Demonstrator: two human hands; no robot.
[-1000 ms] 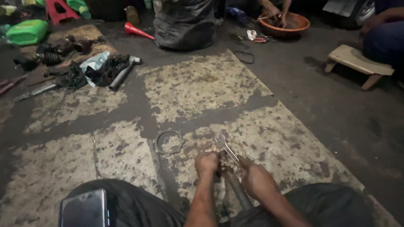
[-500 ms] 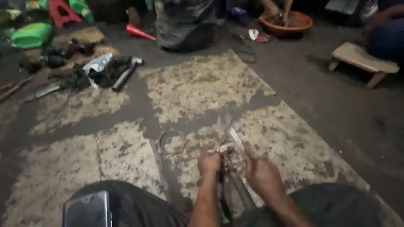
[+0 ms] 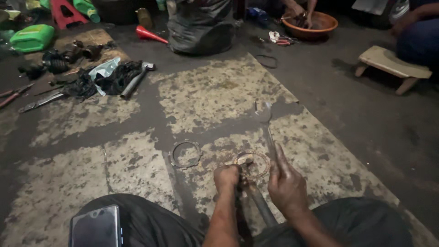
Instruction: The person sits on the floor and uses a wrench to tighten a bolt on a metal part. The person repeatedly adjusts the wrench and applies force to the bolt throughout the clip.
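Since a moment ago, the right hand point(image 3: 287, 187) has lifted the wrench point(image 3: 266, 123) so its open jaw points away over the floor mat point(image 3: 206, 91), while the left hand point(image 3: 227, 176) stays fisted around the dark shaft point(image 3: 258, 203) between the knees. Shaft and its toothed ring point(image 3: 256, 164) look heavy, stiff and greasy, likely slippery; low on the shaft seems the safest hold. Right fingers are wrapped shut on the wrench handle. A loose ring point(image 3: 185, 154) lies just left.
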